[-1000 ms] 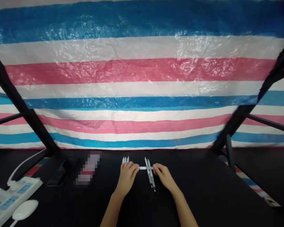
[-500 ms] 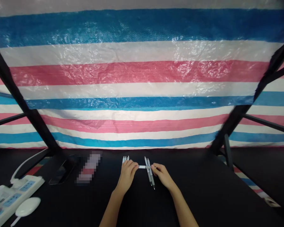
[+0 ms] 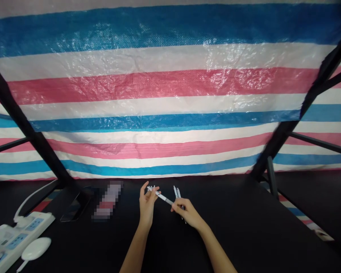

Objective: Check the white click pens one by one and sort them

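Observation:
My right hand [image 3: 184,209] pinches a white pen with a grey grip [image 3: 164,198] at its grey end. The pen slants up and left toward my left hand [image 3: 147,201]. That hand has its fingers apart around the pen's upper end; whether a finger touches it I cannot tell. Two more white and grey pens [image 3: 176,192] lie on the table, partly covered by my right hand. Behind my left fingers the tops of other white pens [image 3: 150,188] show, their lower parts hidden.
On the black table [image 3: 102,246] a dark phone [image 3: 75,206] lies to the left, beside a blurred-out patch [image 3: 108,201]. A white power strip [image 3: 19,235] and a round white device [image 3: 36,248] are at front left. Black frame poles [image 3: 284,142] and a striped sheet [image 3: 159,87] stand behind.
The pen has gone from level between both hands to slanting, held by my right hand, which moved left over the two pens. My left fingers have come off it and spread.

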Motion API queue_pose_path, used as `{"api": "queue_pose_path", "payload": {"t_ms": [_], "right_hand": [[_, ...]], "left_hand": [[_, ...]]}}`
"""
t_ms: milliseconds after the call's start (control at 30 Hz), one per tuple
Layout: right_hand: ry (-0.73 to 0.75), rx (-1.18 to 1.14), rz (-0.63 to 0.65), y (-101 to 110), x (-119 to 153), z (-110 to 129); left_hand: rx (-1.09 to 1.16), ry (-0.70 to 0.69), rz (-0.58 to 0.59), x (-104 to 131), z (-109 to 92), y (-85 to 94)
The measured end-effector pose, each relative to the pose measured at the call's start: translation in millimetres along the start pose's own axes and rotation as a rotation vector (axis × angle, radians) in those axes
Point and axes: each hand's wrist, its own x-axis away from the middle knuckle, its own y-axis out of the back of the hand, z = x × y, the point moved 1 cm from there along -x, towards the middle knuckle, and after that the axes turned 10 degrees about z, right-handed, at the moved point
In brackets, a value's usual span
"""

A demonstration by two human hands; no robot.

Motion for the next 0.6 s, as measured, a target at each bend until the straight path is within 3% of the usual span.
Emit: {"api": "queue_pose_path", "payload": {"t_ms": [167,300,600], "right_hand": [[-0.003,0.116,0.056,-13,-1,9],[0.023,0.108,0.047,-10,-1,7],[-0.062,-0.209,-0.468,27,-1,-14]], "left_hand": [[0.038,0.058,0.106,8,-7,-10.6],[0.082,0.089,0.159,8,-9,-11.7],[0.14,0.138,0.119,3,-3,-5.6]]}}
